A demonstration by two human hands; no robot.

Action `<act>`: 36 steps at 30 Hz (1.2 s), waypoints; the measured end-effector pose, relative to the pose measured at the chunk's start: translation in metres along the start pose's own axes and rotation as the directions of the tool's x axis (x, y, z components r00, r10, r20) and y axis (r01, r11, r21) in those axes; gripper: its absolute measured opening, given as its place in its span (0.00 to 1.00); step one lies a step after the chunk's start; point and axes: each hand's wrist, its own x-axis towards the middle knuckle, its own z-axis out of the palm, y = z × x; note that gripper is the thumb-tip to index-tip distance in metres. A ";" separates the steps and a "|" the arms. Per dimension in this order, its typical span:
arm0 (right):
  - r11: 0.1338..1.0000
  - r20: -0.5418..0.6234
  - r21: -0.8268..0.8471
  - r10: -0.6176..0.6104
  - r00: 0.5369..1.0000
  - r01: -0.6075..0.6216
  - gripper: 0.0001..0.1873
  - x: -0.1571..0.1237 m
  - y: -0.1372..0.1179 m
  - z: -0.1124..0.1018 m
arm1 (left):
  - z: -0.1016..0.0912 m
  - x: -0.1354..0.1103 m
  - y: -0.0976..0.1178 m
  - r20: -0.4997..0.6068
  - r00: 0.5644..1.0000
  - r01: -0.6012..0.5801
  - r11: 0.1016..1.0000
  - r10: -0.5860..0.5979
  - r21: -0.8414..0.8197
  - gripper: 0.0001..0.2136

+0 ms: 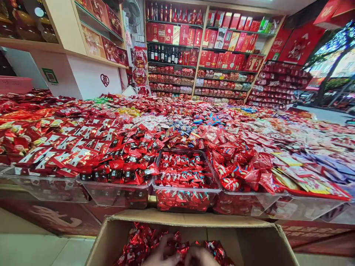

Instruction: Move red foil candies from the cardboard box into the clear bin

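Note:
A cardboard box with its flaps apart stands at the bottom of the head view, below the display edge. Inside it lies a heap of shiny red wrapped candies, mostly toward the left and middle. My left hand is down among these candies, its thumb and a finger showing, smeared by motion. Close beside it, my right hand is bent over the candies and also blurred. Whether either hand grips any candy cannot be made out. Straight above the box is a clear plastic bin holding small red wrapped candies.
More clear bins flank the middle one, including one of red-and-black packets and one of larger red bags. Behind them spreads a wide bank of packaged sweets. Shelves with bottles and red boxes line the back wall. Tiled floor shows at lower left.

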 end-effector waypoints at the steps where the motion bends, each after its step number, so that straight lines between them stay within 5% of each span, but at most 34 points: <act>1: 0.998 -0.026 0.056 0.003 1.000 -0.002 0.01 -0.003 0.000 0.001 | 0.003 -0.001 0.004 0.009 0.998 0.063 0.993 -0.062 -0.104 0.24; 8: 0.823 -0.158 0.567 0.071 0.985 0.032 0.19 -0.015 -0.018 -0.001 | 0.014 -0.015 0.039 -0.079 0.991 0.060 0.897 -0.105 -0.439 0.13; 13: 0.749 -0.154 0.662 0.149 0.977 -0.010 0.21 -0.015 -0.022 -0.006 | 0.013 -0.020 0.045 -0.024 0.987 0.120 0.817 -0.162 -0.563 0.08; 17: 0.840 -0.187 0.542 0.109 0.976 0.010 0.11 -0.018 -0.024 -0.005 | 0.014 -0.020 0.048 -0.062 0.981 0.129 0.862 -0.182 -0.490 0.09; 21: 0.961 -0.366 0.158 -0.155 0.918 0.226 0.03 -0.022 -0.028 -0.005 | 0.013 -0.019 0.050 -0.043 0.973 0.167 0.823 -0.226 -0.544 0.10; 26: 0.914 -0.267 -0.183 -0.402 0.876 0.363 0.10 -0.026 -0.029 -0.007 | 0.014 -0.016 0.048 -0.150 0.979 0.031 0.835 -0.135 -0.550 0.08; 31: 0.923 -0.222 -0.212 -0.365 0.904 0.321 0.07 -0.029 -0.036 -0.008 | 0.015 -0.015 0.047 -0.270 0.960 -0.029 0.927 -0.079 -0.373 0.08; 36: 0.972 -0.259 -0.181 -0.195 0.946 0.151 0.04 -0.023 -0.035 -0.003 | 0.013 -0.015 0.050 -0.316 0.948 -0.064 0.994 0.033 -0.089 0.06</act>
